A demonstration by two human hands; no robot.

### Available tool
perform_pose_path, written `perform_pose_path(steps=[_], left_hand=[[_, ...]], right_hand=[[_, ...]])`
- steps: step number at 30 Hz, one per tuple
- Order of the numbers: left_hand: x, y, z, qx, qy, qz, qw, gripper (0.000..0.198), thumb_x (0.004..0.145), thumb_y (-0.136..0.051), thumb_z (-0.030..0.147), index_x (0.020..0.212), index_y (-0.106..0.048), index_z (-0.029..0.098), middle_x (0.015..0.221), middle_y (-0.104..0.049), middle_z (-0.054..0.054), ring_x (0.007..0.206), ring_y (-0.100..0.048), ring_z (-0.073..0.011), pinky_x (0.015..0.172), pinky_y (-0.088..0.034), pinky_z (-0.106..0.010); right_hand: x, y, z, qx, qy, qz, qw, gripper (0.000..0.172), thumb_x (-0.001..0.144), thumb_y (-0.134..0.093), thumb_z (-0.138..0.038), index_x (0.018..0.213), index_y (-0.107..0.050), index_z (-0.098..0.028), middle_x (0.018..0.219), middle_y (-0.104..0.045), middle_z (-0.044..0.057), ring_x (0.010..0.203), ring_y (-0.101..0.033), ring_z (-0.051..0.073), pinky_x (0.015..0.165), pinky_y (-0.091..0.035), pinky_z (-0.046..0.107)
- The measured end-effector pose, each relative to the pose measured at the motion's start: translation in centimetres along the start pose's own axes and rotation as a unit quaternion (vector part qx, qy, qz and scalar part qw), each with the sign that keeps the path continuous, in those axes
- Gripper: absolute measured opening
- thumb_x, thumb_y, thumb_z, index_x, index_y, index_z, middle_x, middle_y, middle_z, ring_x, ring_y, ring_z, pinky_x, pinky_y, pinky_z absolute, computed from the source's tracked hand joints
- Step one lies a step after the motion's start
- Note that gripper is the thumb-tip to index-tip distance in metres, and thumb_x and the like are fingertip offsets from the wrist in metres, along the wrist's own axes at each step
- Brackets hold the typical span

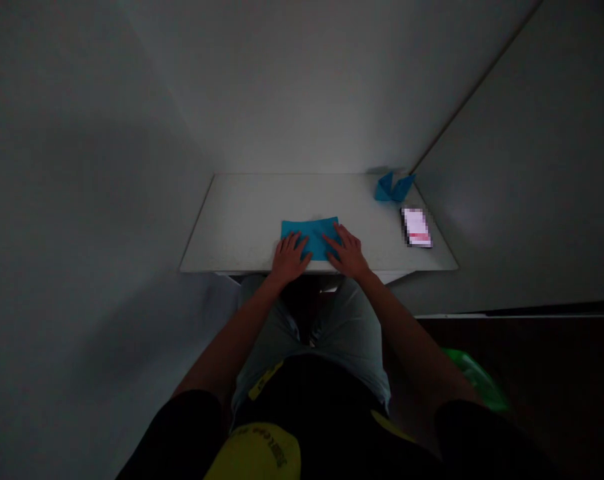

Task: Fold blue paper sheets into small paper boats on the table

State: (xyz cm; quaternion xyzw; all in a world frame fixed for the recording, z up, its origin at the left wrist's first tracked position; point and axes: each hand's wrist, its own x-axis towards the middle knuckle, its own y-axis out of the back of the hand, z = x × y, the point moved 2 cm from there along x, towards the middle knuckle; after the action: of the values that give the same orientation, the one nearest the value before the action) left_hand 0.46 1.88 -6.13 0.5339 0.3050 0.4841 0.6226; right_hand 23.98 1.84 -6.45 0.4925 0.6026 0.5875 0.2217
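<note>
A blue sheet of paper (312, 230) lies on the white table near its front edge, its far edge slightly wavy. My left hand (290, 259) rests on the left part of the sheet with fingers spread. Over the right part lies my right hand (349, 253), fingers also spread and pointing forward. Both palms sit close to the table's front edge and cover the sheet's near corners.
At the back right of the table (252, 207) stands a folded blue paper shape (395, 188). A phone (417, 227) with a lit screen lies in front of it. Walls enclose the table's back and sides. Something green (475, 379) is low on the right.
</note>
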Motion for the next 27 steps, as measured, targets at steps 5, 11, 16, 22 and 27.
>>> perform_pose_path(steps=[5, 11, 16, 22, 27], left_hand=[[-0.6, -0.2, -1.3, 0.014, -0.031, -0.005, 0.999, 0.067, 0.111, -0.044, 0.053, 0.17, -0.042, 0.022, 0.179, -0.035, -0.01, 0.168, -0.027, -0.0314, 0.137, -0.024, -0.051], [-0.9, 0.4, -2.9, 0.001, -0.021, 0.012, 1.0, 0.065, 0.109, -0.048, 0.054, 0.168, -0.046, 0.027, 0.178, -0.039, -0.009, 0.168, -0.03, -0.0314, 0.136, -0.026, -0.054], [-1.2, 1.2, -3.4, -0.003, -0.051, -0.013, 0.999, 0.077, 0.103, -0.056, 0.065, 0.169, -0.044, 0.027, 0.178, -0.037, -0.01, 0.167, -0.031, -0.0327, 0.136, -0.025, -0.054], [-1.7, 1.6, -3.1, 0.016, -0.053, -0.043, 0.998, 0.107, 0.088, -0.066, 0.084, 0.172, -0.038, 0.024, 0.182, -0.027, -0.013, 0.168, -0.026, -0.037, 0.137, -0.022, -0.056], [-2.4, 1.4, -3.0, 0.01, -0.045, -0.05, 0.998, 0.1, 0.089, -0.069, 0.078, 0.171, -0.041, 0.029, 0.182, -0.028, -0.01, 0.167, -0.029, -0.0368, 0.135, -0.026, -0.057]], right_hand=[[-0.4, -0.4, -0.1, -0.013, 0.038, -0.064, 0.997, 0.059, 0.112, -0.048, -0.048, 0.17, -0.042, -0.037, 0.176, -0.041, 0.005, 0.161, -0.041, 0.031, 0.128, -0.031, 0.057], [-1.9, 0.3, -0.4, 0.006, 0.057, -0.086, 0.995, 0.077, 0.101, -0.062, -0.069, 0.168, -0.046, -0.035, 0.175, -0.043, 0.008, 0.155, -0.048, 0.035, 0.123, -0.035, 0.054], [-2.5, 1.4, -0.1, 0.046, 0.039, -0.107, 0.992, 0.048, 0.107, -0.06, -0.047, 0.153, -0.065, -0.036, 0.164, -0.058, 0.007, 0.142, -0.057, 0.034, 0.113, -0.039, 0.054], [0.7, 1.4, 0.3, 0.056, -0.044, -0.102, 0.992, 0.034, 0.107, -0.059, -0.047, 0.128, -0.078, -0.028, 0.14, -0.073, 0.011, 0.126, -0.064, 0.034, 0.103, -0.044, 0.051], [3.0, -0.2, -0.7, 0.02, -0.138, -0.049, 0.989, 0.039, 0.103, -0.062, -0.049, 0.129, -0.072, -0.022, 0.135, -0.069, 0.017, 0.122, -0.061, 0.036, 0.101, -0.047, 0.051]])
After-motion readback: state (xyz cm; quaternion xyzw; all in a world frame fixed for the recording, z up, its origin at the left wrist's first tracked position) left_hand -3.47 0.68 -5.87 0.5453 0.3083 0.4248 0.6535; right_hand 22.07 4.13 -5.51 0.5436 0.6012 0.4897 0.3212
